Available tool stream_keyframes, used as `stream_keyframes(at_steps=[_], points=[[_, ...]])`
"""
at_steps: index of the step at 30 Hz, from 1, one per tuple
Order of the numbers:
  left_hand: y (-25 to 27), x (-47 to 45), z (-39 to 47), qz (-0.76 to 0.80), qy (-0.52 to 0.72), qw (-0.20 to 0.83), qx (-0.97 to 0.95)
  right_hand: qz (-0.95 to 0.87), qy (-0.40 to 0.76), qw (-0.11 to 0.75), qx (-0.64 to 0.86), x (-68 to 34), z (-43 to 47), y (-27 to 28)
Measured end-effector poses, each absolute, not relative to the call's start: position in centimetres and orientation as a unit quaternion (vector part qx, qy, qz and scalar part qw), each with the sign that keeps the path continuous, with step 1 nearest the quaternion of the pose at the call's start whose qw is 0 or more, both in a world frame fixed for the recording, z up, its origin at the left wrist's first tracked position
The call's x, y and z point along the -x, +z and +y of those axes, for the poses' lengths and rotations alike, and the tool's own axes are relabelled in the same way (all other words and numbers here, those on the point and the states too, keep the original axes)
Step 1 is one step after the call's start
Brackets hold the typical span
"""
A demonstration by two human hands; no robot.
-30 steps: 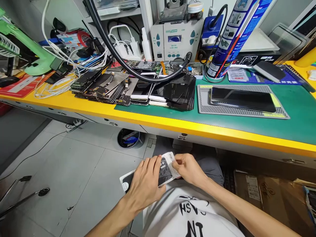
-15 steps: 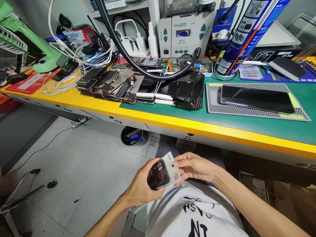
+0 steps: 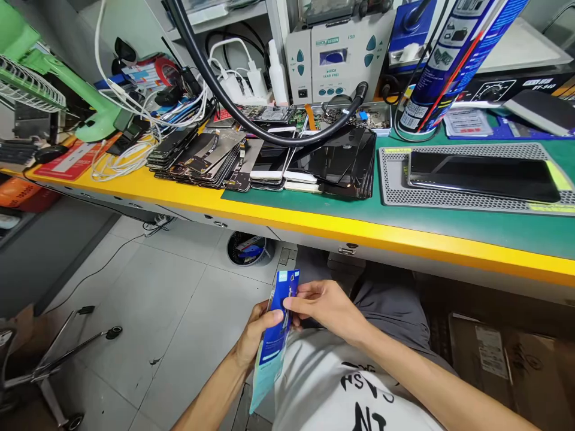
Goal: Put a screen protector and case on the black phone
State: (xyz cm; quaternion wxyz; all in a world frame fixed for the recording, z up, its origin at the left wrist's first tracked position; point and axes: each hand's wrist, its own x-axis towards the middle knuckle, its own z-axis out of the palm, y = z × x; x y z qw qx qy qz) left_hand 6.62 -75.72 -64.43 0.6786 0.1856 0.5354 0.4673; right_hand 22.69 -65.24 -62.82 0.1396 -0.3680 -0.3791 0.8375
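A flat blue-and-teal package (image 3: 271, 347) is held above my lap, its printed side turned up toward me and its long side slanting down to the left. My left hand (image 3: 252, 336) wraps its left side, the thumb lying across the blue front. At the upper right edge, my right hand (image 3: 331, 308) pinches the package between thumb and fingers. Some fingertips of both hands are hidden behind it. The contents of the package do not show from this side.
The bench's yellow edge (image 3: 309, 218) runs in front of me. On it stand stacked phone screens (image 3: 344, 161), a phone (image 3: 485, 176) on a grey perforated mat (image 3: 390, 194), a blue spray can (image 3: 442, 72) and a soldering station (image 3: 332, 66). A bin (image 3: 265, 254) stands on the floor.
The package has been turned over: its dark-and-white side faced up before, and the blue side shows now. My right hand has shifted left along with it. The view has swung slightly.
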Motion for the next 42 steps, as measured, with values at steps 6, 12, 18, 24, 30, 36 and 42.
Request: stream_keyframes(at_steps=[6, 12, 18, 24, 30, 36, 42], points=[[-65.3, -3.9, -77.3, 0.607, 0.465, 0.608, -0.212, -0.458, 0.814, 0.070, 0.350, -18.5, -65.3, -64.9], [-66.5, -2.6, -79.6, 0.642, 0.461, 0.582, -0.192, -0.569, 0.763, 0.008, 0.306, -15.8, -66.3, -66.9], [-67.8, -0.8, -79.6, 0.667, 0.472, 0.542, -0.197, -0.615, 0.727, 0.035, 0.304, -13.5, -66.5, -68.5], [-68.6, 2.1, -79.7, 0.636, 0.517, 0.563, -0.109, -0.588, 0.755, 0.060, 0.283, -12.3, -64.3, -70.0], [-70.3, 4.1, -78.9, 0.578, 0.579, 0.575, 0.003, -0.486, 0.830, 0.051, 0.269, -10.3, -62.4, -71.0], [-73.2, 6.8, -78.2, 0.577, 0.630, 0.515, 0.078, -0.420, 0.849, 0.052, 0.317, -7.1, -60.7, -74.4], [-76.4, 11.2, -78.8, 0.580, 0.733, 0.315, 0.165, -0.345, 0.813, 0.135, 0.449, -4.4, -60.7, -78.8]])
